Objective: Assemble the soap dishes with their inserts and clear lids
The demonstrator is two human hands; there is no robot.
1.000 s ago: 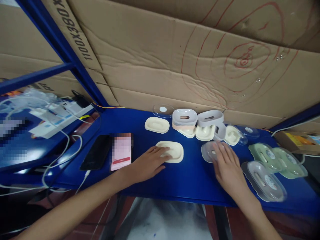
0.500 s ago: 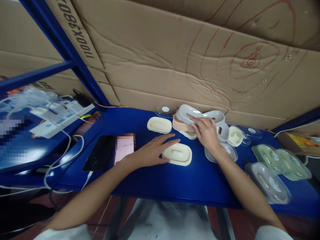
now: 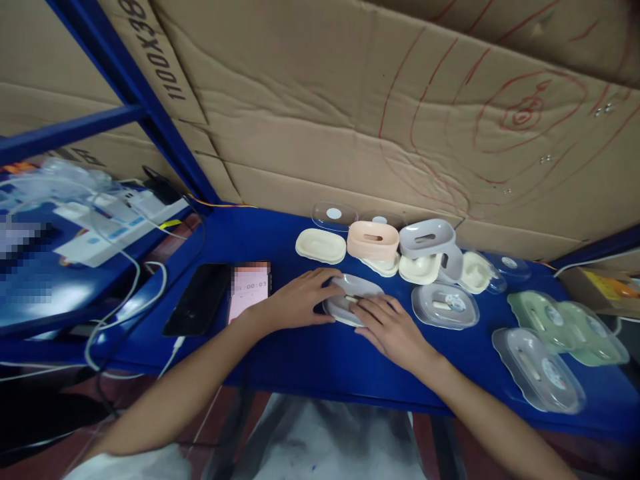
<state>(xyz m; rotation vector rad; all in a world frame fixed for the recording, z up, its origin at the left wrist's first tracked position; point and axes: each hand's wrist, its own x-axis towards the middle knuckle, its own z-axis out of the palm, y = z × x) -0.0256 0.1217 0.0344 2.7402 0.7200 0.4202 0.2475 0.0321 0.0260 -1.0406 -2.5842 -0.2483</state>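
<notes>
A grey oval soap dish (image 3: 359, 287) with a slot in its middle sits on a cream base tray (image 3: 349, 323), of which only the near rim shows. My left hand (image 3: 295, 300) is curved round the dish's left end, thumb at the near edge and fingers at the far edge. From the right, my right hand (image 3: 395, 327) grips the other end, its fingers lying over the top near the slot. Just behind stand a peach dish (image 3: 373, 247) on a cream tray and a cream tray (image 3: 320, 247) lying by itself.
Grey dishes (image 3: 427, 239) rest on cream trays behind my right hand. Clear lids (image 3: 334, 215) lie along the cardboard wall (image 3: 300, 120). Lidded grey (image 3: 445, 305) and green (image 3: 537, 320) dishes lie to the right. Two phones (image 3: 197, 300) and a cable are at the left.
My right hand has brought the grey soap dish from atop the peach one down and towards me, onto the cream tray. My left hand has stayed at the tray's left end.
</notes>
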